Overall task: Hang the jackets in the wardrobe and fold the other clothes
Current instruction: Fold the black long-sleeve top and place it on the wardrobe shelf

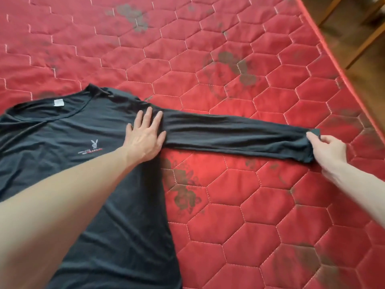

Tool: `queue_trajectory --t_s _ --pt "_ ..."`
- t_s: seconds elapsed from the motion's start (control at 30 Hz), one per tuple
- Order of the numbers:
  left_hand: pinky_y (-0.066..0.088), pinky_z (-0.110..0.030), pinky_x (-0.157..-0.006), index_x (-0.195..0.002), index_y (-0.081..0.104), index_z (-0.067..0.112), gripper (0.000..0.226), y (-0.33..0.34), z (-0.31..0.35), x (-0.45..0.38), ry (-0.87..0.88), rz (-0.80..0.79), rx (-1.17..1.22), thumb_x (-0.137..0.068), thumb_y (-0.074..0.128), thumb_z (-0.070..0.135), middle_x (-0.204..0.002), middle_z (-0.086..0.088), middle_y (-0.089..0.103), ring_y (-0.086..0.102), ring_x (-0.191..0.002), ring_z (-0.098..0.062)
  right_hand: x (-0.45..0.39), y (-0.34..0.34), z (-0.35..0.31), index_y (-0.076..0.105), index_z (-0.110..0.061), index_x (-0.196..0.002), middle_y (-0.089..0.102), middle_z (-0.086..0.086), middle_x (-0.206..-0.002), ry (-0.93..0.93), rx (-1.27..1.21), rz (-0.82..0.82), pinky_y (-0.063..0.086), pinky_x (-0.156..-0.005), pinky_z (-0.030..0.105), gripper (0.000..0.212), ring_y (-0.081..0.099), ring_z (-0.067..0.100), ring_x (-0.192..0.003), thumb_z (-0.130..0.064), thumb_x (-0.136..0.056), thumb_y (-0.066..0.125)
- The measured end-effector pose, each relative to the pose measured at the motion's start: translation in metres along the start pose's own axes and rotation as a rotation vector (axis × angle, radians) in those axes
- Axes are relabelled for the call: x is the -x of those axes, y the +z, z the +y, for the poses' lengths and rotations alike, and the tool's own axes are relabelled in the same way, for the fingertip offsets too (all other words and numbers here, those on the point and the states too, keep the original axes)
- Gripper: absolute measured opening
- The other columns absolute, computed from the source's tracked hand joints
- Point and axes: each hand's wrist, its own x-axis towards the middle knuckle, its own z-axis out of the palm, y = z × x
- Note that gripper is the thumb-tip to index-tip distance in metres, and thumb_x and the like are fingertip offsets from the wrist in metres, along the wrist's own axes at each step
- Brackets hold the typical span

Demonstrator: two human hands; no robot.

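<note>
Obs.: black long-sleeved shirt (68,130) lies front up on the red quilted mattress (229,38), collar away from me, body running off the left and bottom edges of view. One sleeve (235,135) is stretched straight out to my right across the mattress.

Handling, my judgement: thin knit, light and limp, with a slight sheen, so probably a little slippery. It holds no shape of its own and creases run along the sleeve. It will slide on the quilting if pulled from one end only, so it needs an anchor plus a pull. Best holds: cuff (314,132) and shoulder seam for the sleeve; hem corners and shoulders for the body.

Hands: my left hand (145,136) lies flat, fingers spread and straight, pressing on the shoulder where sleeve meets body. It pins the cloth and grips nothing. My right hand (329,149) is at the far end of the sleeve, thumb and fingers pinching the cuff. The sleeve spans between the two hands, fairly taut and resting on the mattress.

Position: shirt body sits under and left of my left forearm; the sleeve end is near the right edge of the mattress, with wooden floor (364,76) beyond.

Step, as judged: sleeve smoothed out, ready to fold across the chest. No fold made yet.
</note>
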Motion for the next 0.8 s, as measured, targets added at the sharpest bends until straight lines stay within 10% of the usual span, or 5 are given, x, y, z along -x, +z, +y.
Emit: queue_trajectory --t_s 0.13,0.3,0.43,0.8 --pt "0.016 -0.061 -0.125 -0.167 0.003 0.033 0.069 0.026 0.009 0.037 0.106 0.042 -0.076 -0.106 0.028 0.055 -0.176 -0.001 -0.004 -0.001 -0.161 -0.029 0.013 -0.007 -0.007 0.07 0.003 -0.106 0.067 0.017 -0.092 -0.067 0.003 0.045 0.038 -0.073 0.033 0.031 0.057 0.026 -0.084 -0.026 -0.098 0.064" --pt "0.013 -0.053 -0.127 -0.167 0.01 0.031 0.068 0.029 0.017 0.075 0.158 -0.009 -0.06 -0.107 0.029 0.057 -0.176 -0.004 0.004 0.001 -0.161 -0.027 0.055 -0.018 -0.046 0.064 -0.006 -0.106 0.071 0.025 -0.1 -0.224 0.071 0.085 0.052 -0.091 0.055 0.032 0.067 0.049 -0.093 -0.037 -0.102 0.054" --pt "0.01 -0.044 -0.129 -0.164 0.025 0.027 0.063 0.016 0.024 0.1 0.16 0.0 0.139 -0.108 0.028 0.055 -0.172 0.0 0.023 0.01 -0.16 -0.02 0.107 0.002 -0.095 0.062 -0.012 -0.096 0.072 0.022 -0.092 -0.435 0.089 0.02 0.044 -0.079 0.045 0.022 0.064 0.045 -0.091 -0.032 -0.103 0.058" --pt "0.045 -0.035 -0.099 -0.122 0.067 0.032 0.035 -0.014 -0.111 0.177 -0.148 0.009 0.802 -0.107 0.041 0.051 -0.12 0.012 0.07 0.06 -0.112 -0.014 0.299 0.147 -0.26 0.073 -0.008 -0.093 0.075 0.014 -0.086 -0.714 -0.001 -0.152 0.048 -0.078 0.044 0.03 0.066 0.036 -0.084 -0.033 -0.102 0.06"
